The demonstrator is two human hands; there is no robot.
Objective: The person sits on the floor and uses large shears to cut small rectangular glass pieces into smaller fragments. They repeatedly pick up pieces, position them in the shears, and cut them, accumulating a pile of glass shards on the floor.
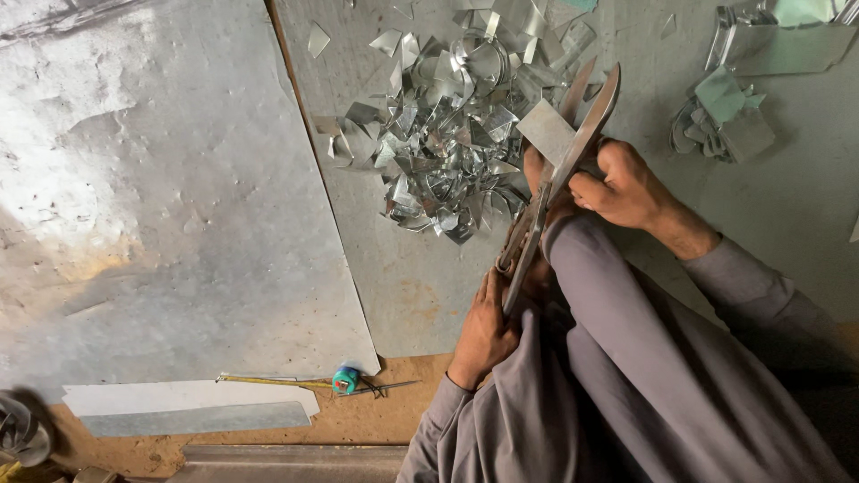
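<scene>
- We see tin snips (559,170) with a small flat metal piece (544,131) between the blades, so we judge a cut to be under way on that piece.
- A good deal looks already done: a heap of shiny metal offcuts (443,134) lies on the floor sheet (394,268) just left of the snips and a little farther from us, with many curled and angular scraps.
- How much is left we cannot tell; a large metal sheet (161,206) lies whole at the left, and folded metal parts (725,121) sit at the far right.
- Our left hand (488,326) is at the near end of the snips, fingers curled tight round the handles, closed on them rather than spread.
- Our right hand (626,188) is up by the blades, fingers bent into a narrow grip. The thumb presses toward the snips, and the fingertips seem to steady the metal piece, though the blade hides the exact contact.
- The blades stand partly open, crossing above the piece and pointing away from us.
- The metal piece is near the scene's middle, touching the blades, above a knee in grey cloth (591,286).
- Near us on the left lie a pale metal strip (192,407) and a small teal-capped tool (344,380), well apart from both hands.
</scene>
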